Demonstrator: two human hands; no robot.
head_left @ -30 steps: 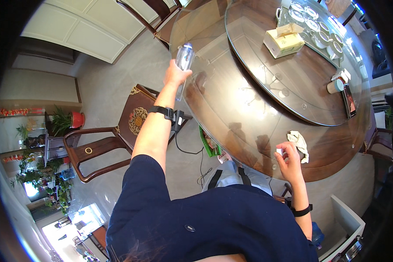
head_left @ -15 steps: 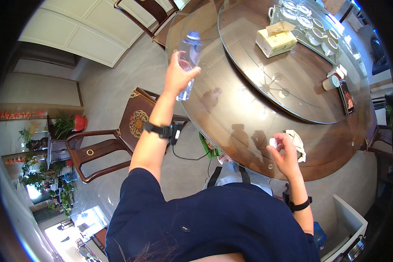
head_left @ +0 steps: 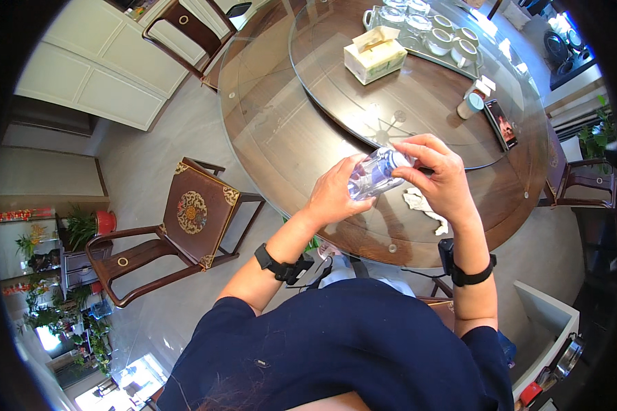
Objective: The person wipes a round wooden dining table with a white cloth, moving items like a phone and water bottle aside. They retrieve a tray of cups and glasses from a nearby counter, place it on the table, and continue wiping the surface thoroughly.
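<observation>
A clear, bluish plastic bottle (head_left: 371,178) lies tilted in the air over the near part of the table. My left hand (head_left: 332,193) is wrapped round its body. At the bottle's neck end, the fingers of my right hand (head_left: 437,170) pinch a small whitish cap (head_left: 398,160). The fingers partly cover the neck, so I cannot tell whether the cap is seated on it. A crumpled white cloth or tissue (head_left: 424,208) lies on the table just below my right hand.
The round wooden table has a glass turntable. On it stand a tissue box (head_left: 375,60), a tray of glasses and cups (head_left: 440,42), a jar with a pale blue lid (head_left: 470,105) and a phone (head_left: 501,125). A carved wooden chair (head_left: 193,211) stands at left.
My left hand has brought the bottle from the table's far left edge down and right, in front of me. My right hand has moved up to meet its neck end with the small white thing.
</observation>
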